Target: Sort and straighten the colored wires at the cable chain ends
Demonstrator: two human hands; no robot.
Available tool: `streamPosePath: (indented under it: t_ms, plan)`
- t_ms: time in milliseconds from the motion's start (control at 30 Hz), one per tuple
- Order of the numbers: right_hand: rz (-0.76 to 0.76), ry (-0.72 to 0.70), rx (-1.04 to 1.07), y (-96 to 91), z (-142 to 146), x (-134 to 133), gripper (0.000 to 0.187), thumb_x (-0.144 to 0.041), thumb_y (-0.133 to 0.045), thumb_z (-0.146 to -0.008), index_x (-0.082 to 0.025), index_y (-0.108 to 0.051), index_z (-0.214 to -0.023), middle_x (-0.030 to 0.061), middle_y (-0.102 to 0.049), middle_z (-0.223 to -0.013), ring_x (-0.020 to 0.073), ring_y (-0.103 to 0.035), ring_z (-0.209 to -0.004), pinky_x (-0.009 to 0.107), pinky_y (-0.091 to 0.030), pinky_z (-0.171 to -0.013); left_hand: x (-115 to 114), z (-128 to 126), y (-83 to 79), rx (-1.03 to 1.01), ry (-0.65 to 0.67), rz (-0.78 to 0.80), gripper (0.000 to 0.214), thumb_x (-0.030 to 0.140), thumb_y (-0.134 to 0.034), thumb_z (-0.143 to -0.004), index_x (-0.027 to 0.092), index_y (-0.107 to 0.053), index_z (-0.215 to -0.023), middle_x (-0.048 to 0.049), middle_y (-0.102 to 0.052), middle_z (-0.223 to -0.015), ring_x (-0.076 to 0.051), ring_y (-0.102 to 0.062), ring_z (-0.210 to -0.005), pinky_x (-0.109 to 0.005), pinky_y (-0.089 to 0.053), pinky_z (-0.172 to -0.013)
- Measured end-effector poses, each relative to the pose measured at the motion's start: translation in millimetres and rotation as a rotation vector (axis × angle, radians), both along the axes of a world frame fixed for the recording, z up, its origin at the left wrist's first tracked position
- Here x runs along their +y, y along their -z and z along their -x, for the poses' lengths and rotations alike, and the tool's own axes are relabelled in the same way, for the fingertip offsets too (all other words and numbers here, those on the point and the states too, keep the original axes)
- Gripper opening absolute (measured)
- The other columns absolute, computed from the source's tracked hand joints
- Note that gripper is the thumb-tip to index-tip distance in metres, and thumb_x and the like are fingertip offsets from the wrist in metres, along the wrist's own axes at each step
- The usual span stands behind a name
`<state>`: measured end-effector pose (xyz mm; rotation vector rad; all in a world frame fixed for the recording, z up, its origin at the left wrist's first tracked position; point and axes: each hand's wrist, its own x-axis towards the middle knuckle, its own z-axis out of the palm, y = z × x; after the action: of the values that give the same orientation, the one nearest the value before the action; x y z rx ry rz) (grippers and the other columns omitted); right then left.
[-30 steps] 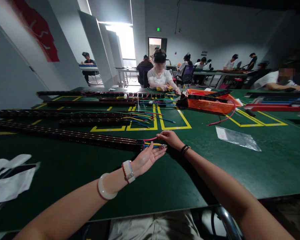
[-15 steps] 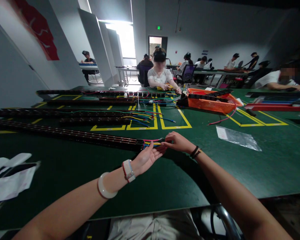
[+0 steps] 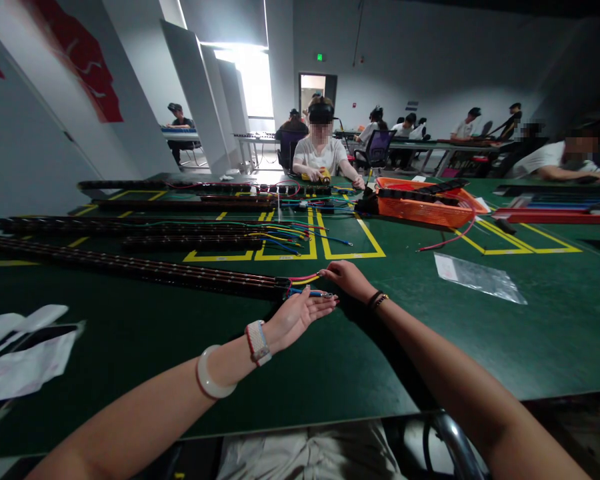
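Observation:
A long black bar bundle with reddish-brown strips lies across the table, its wire end towards my hands. My left hand is turned palm up beside that end. Blue wires with metal lugs lie across its fingers, the thumb resting on them. Just beyond, my right hand is closed in a pinch at the ends of a yellow wire and a pink-red wire. Its fingertips hide the tips of these two wires. Both wires run back into the end of the bundle.
More black bars with coloured wires lie behind. An orange basket holds dark parts at the back right. A clear plastic bag lies right, white packaging left. Across the table a person holds a yellow tool.
My right hand has moved slightly left and up, lifting the yellow wire away from the blue ones. My left hand stays nearly in place, with its fingers more visible. The person opposite raised the yellow tool.

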<state>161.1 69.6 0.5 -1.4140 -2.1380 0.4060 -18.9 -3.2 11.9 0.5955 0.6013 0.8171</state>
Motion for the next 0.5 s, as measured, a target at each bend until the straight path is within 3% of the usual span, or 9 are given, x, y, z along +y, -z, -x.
streamPosePath:
  t_ms: [233,367,500]
  plan:
    - [0.147,-0.07,-0.039,-9.8,-9,-15,0.051,-0.058,-0.045,-0.085,-0.013,-0.062,-0.067,-0.0014,-0.052,-0.055,0.0082,-0.036,-0.05,0.023,-0.023,-0.049,3,2,4.5,-0.029,-0.004,0.028,0.032,0.028,-0.039,-0.094,0.004,-0.058,-0.102,-0.0238,-0.064,-0.11,-0.026,-0.06,-0.109,-0.043,-0.035,-0.105]
    - [0.224,-0.022,-0.096,-26.5,-15,-25,0.061,-0.066,-0.042,-0.082,-0.013,-0.063,-0.061,-0.0017,-0.047,-0.048,0.0078,-0.033,-0.046,0.024,-0.021,-0.047,5,1,7.2,-0.028,-0.02,0.041,0.033,0.026,-0.038,-0.094,0.003,-0.053,-0.112,-0.0236,-0.062,-0.115,-0.025,-0.059,-0.111,-0.043,-0.035,-0.106]
    - [0.412,-0.107,-0.059,-40.1,-15,-33,0.063,-0.07,-0.044,-0.078,-0.012,-0.067,-0.066,-0.001,-0.05,-0.049,0.0073,-0.036,-0.044,0.023,-0.022,-0.045,6,0,6.5,-0.008,-0.019,0.039,0.035,0.025,-0.037,-0.094,0.004,-0.05,-0.118,-0.0224,-0.06,-0.12,-0.024,-0.057,-0.113,-0.043,-0.033,-0.107]
